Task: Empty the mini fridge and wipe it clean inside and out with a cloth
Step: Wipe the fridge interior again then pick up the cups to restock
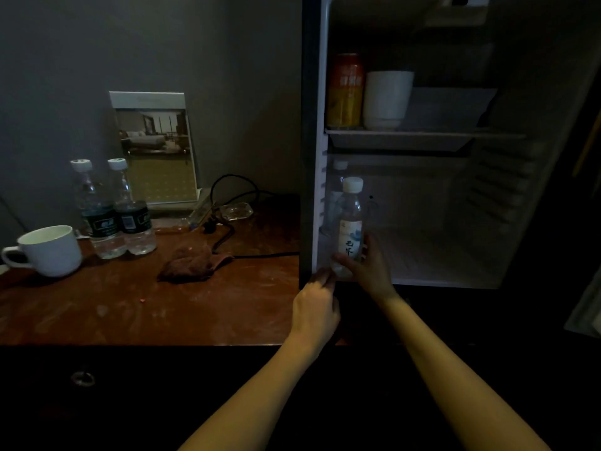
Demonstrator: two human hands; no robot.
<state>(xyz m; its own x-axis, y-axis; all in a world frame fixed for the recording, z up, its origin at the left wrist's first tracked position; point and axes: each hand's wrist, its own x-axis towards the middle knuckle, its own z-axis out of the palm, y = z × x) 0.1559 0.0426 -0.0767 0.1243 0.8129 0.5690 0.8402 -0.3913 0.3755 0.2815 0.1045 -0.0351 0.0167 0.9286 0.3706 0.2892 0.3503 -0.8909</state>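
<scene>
Nearest you, the front of the dark unit carries a ring pull at eight o'clock, and both your forearms reach over it toward twelve. Your left hand sits at the lower left corner of the mini fridge, fingers bent with the tips against its frame; you cannot tell from here whether they grip it. Just past it at one o'clock, your right hand is wrapped low around the white-capped bottle, which stands upright at the front left of the fridge floor, close to the left wall. A second bottle stands directly behind it at eleven o'clock, partly hidden, so the left wall and that bottle hem the held one in on two sides; the fridge floor from one to three o'clock of it is bare. Overhead at twelve, the shelf carries an orange can touching or nearly touching a white cup. To your left the wooden table meets the fridge side. The crumpled brown cloth lies at ten o'clock of your left hand, with bare tabletop between it and the near edge. A black cable runs along behind the cloth to the fridge side. Farther at nine to ten o'clock stand a white mug and two water bottles, side by side and touching. Behind them, a glass dish and a picture stand sit against the grey wall.
</scene>
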